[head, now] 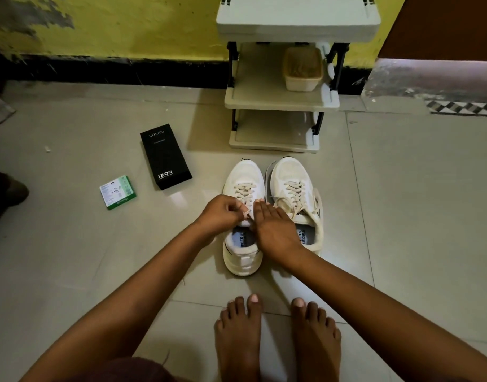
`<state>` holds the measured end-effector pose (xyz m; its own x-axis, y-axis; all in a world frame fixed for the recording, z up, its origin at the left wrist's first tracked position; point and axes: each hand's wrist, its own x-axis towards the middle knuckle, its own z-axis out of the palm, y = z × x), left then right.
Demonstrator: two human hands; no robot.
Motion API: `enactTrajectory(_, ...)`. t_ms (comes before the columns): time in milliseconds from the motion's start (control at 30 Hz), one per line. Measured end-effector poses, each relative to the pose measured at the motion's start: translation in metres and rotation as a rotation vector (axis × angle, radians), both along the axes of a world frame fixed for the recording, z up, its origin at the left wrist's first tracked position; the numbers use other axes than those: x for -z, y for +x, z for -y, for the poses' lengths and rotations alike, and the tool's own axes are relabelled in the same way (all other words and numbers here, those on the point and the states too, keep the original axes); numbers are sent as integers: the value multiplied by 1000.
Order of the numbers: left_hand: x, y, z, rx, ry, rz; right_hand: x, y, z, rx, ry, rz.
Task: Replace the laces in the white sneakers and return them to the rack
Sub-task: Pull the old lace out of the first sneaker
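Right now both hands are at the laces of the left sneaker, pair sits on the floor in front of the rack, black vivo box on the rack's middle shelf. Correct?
Not quite. In the head view the black vivo box lies on the floor, left of the rack. The rest holds: left hand and right hand at the left sneaker.

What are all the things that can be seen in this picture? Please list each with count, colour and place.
sneakers: 2, white, on the floor side by side in front of the rack
laces: cream, threaded in both sneakers
rack: 1, cream with dark posts, against the wall
tub: 1, cream, on the rack's middle shelf
black box: 1, on the floor, left of the sneakers
green box: 1, green and white, left of the black box
feet: 2, bare, bottom centre
left hand: pinches lace on the left-side sneaker
right hand: fingers straight, over the same sneaker
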<state>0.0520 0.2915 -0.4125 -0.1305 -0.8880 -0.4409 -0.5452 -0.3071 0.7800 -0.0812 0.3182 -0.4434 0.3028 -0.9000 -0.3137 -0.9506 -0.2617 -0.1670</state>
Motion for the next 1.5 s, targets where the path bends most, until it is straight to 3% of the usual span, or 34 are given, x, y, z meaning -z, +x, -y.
enactTrajectory(167, 3, 7, -10, 512, -515, 793, 1, -2, 1, 9, 6, 2)
enactTrajectory(233, 10, 5, -15, 573, -574, 918, 2, -1, -1, 12, 7, 6)
enactTrajectory(300, 16, 5, -14, 401, -536, 756, 3, -1, 0, 15, -4, 5)
enactTrajectory(367, 11, 5, -5, 71, -297, 302, 2, -2, 1, 18, -12, 5)
enactTrajectory(433, 1, 5, -2, -102, 21, -140, 1, -3, 1, 12, -12, -3)
enactTrajectory(467, -1, 5, -3, -129, 112, -254, 0, -3, 1, 6, -11, -11)
enactTrajectory(533, 0, 6, -6, -124, 101, -262, -1, -3, 1, -4, -8, -23)
enactTrajectory(567, 0, 8, -8, -68, -4, -152, -1, -2, 2, -7, -7, -29)
enactTrajectory(733, -6, 11, -14, 558, -515, 774, -3, -3, 2, 17, -11, -51)
enactTrajectory(800, -4, 2, -20, 606, -585, 920, -3, -4, 1, 21, -14, -48)
enactTrajectory(867, -2, -2, -19, 477, -535, 793, -2, -4, 2, 16, -16, -47)
enactTrajectory(1000, -10, -4, -3, -57, -35, -103, -3, -7, 3, 25, -7, -32)
enactTrajectory(1067, -11, -4, -5, -110, 67, -233, -4, -7, 3, 20, -10, -31)
enactTrajectory(1133, -9, 0, -5, -57, -54, -87, -4, -5, 3, 19, -11, -31)
enactTrajectory(1233, -10, 8, -7, 300, -316, 457, -4, -5, 3, 28, -7, -32)
enactTrajectory(1333, -12, 2, -12, 499, -463, 812, -4, -5, 2, 30, -10, -33)
enactTrajectory(1433, -7, -9, -20, 584, -592, 1003, -4, -5, 2, 36, -2, -28)
enactTrajectory(1500, -6, -10, -17, 549, -566, 975, -4, -4, 3, 35, 5, -27)
